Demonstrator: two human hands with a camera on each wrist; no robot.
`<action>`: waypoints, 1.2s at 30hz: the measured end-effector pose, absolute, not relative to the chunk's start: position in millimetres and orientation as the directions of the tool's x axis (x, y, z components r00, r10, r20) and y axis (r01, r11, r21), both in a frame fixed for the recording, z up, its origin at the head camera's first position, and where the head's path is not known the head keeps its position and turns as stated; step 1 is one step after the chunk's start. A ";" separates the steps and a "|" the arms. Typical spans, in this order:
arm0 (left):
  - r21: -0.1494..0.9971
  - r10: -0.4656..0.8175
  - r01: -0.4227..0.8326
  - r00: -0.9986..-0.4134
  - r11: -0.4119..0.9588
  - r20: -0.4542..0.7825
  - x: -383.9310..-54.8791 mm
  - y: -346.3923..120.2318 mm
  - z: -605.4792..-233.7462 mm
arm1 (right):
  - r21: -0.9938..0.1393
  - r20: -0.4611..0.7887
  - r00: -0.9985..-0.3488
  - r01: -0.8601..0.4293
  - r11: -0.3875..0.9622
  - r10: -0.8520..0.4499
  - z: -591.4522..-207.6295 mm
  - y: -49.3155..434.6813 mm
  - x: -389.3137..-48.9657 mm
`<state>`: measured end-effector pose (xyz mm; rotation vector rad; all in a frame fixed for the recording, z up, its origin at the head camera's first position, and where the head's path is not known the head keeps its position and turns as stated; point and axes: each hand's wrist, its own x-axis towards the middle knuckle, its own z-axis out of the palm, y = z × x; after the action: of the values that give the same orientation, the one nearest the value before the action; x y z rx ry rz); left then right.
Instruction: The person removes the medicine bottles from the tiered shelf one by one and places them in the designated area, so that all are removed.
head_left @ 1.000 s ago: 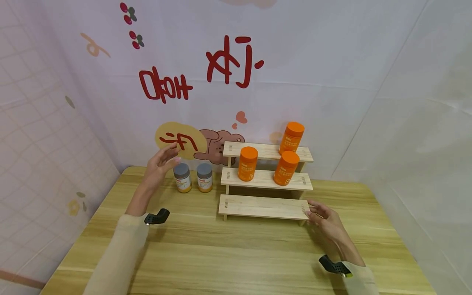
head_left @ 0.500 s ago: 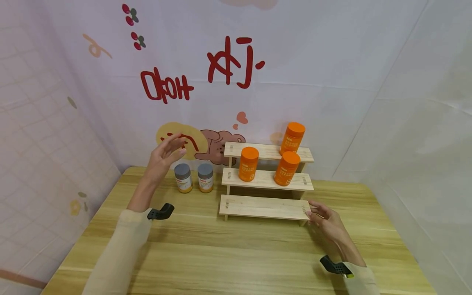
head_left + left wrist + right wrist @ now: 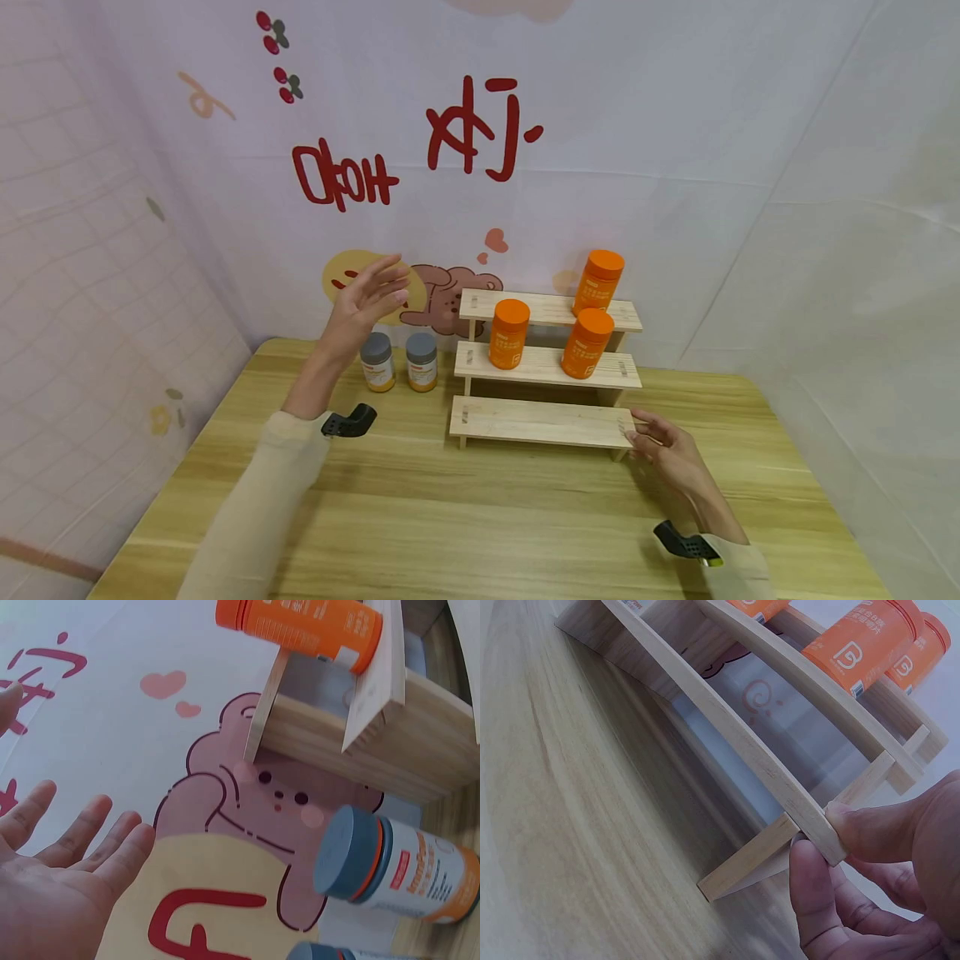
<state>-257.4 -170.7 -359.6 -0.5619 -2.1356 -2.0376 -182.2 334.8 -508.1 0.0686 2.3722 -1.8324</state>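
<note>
A three-tier wooden shelf (image 3: 543, 421) stands on the table near the back wall. My right hand (image 3: 671, 454) pinches the right end of its lowest board between thumb and fingers, as the right wrist view shows. Two orange bottles, one on the left (image 3: 509, 335) and one on the right (image 3: 587, 343), stand on the middle tier; a third orange bottle (image 3: 598, 282) is on the top tier. My left hand (image 3: 360, 304) hangs in the air, fingers spread and holding nothing. Below it are two grey-lidded bottles, the left one (image 3: 378, 363) partly behind my forearm, the other (image 3: 422, 363) beside it.
A wood-grain table (image 3: 480, 517) carries everything. Behind it hangs a white printed cloth (image 3: 637, 108), with more cloth along the left and right sides. The grey-lidded bottles stand left of the shelf, close to the back edge.
My left hand has risen and moved right, from beside the grey-lidded bottles to above them. My right hand keeps its hold on the shelf's end. The bottles and shelf stay in place.
</note>
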 end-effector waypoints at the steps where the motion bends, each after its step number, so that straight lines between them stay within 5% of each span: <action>1: 0.933 0.179 0.360 -0.919 0.014 0.352 -258.4 -168.6 -359.2 | -0.959 -0.141 -0.989 0.124 0.256 -0.050 -507.9 334.7 -182.3; 36: 0.925 0.331 0.376 -0.868 -0.051 0.371 -277.1 -88.9 -328.8 | -0.964 -0.144 -0.988 0.129 0.235 -0.050 -508.4 334.7 -182.9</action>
<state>-277.1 -88.9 -328.8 -0.7973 -2.1409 -2.1081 -182.9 334.7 -508.4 0.0761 2.3510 -1.8575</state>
